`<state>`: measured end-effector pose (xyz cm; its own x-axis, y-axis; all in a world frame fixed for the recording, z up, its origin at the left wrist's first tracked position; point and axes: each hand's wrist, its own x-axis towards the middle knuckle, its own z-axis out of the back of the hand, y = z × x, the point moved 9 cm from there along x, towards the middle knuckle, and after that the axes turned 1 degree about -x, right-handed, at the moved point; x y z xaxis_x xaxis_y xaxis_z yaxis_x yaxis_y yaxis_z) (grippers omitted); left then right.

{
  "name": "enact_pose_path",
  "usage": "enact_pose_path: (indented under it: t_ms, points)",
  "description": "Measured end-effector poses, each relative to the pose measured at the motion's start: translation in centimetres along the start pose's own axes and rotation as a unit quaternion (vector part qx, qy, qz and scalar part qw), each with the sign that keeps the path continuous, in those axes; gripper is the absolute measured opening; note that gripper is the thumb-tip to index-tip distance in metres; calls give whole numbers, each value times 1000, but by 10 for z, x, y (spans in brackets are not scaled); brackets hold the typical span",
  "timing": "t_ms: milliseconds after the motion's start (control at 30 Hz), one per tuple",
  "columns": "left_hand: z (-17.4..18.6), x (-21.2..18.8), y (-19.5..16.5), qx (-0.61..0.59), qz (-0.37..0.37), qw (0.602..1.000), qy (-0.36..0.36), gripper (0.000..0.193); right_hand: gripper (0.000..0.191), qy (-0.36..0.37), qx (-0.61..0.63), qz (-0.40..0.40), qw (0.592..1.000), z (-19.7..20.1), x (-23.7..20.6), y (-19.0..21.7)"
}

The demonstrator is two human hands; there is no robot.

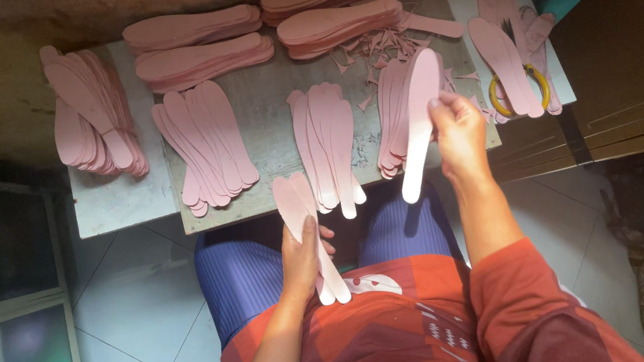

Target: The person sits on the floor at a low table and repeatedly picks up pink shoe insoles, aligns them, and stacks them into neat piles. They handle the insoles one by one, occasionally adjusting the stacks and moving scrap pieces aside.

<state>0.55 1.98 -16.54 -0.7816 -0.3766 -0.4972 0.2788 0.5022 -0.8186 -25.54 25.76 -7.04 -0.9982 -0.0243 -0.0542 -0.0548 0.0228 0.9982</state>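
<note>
The right hand [457,129] closes its grip on a single pink insole [421,125], pinching it near the wide end so that it hangs tilted above the front edge of the table [275,122], just before a fanned pile of insoles [394,116]. The left hand [303,260] holds a small bundle of pink insoles [307,223] over the lap, fingers wrapped round them (the narrow ends poke out below the palm). On the table lie more fanned piles [205,146], stacked ones along the far edge [191,28], pink offcuts [375,44], and a yellow ring [518,94] at the right, half covered by insoles.
</note>
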Motion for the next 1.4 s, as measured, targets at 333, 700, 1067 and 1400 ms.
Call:
enact_pose_path:
  t_ms: [333,700,1067,1400]
  points:
    - [-12,35,-57,-11,-172,984,-36,29,43,23,-258,192,947,-44,-27,19]
    - [-71,96,-119,372,-254,868,-208,69,55,161,-330,162,916,-124,-94,-26]
    - [-43,111,-86,357,-77,920,-141,89,52,214,-249,72,942,-136,-106,-58]
    - [-66,120,-96,506,23,853,-125,62,52,176,-230,-14,957,-126,-102,-77]
